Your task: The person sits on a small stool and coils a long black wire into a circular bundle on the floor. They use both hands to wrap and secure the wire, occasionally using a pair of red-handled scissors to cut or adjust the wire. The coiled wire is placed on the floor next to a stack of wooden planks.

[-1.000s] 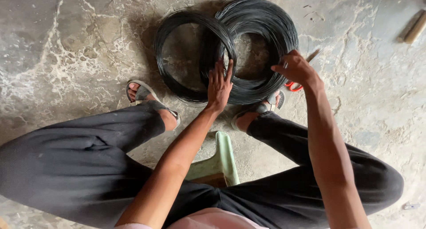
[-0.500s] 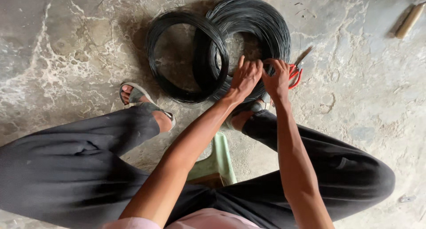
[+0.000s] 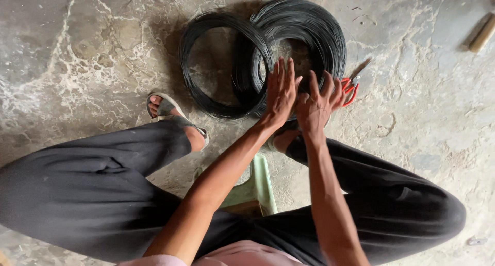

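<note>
Two coils of thin black wire lie on the concrete floor in front of me. The thicker coil (image 3: 322,31) sits to the right, and the thinner coil (image 3: 198,49) leans against its left side. My left hand (image 3: 281,93) hovers flat with fingers straight over the near edge of the thicker coil. Beside it, almost touching, my right hand (image 3: 315,105) has its fingers spread over the same edge. Nothing shows clearly in either hand. A red-handled cutting tool (image 3: 351,86) lies just right of my right hand, partly hidden by it.
I sit on a low green stool (image 3: 255,186), legs in dark trousers spread to both sides. My sandalled left foot (image 3: 172,111) rests near the thinner coil. A wooden stick (image 3: 482,34) lies at the far right on the cracked, stained concrete.
My right hand has moved left from the thicker coil's right side to meet my left hand. Both hands have gone from touching or pinching at the coil to spread fingers.
</note>
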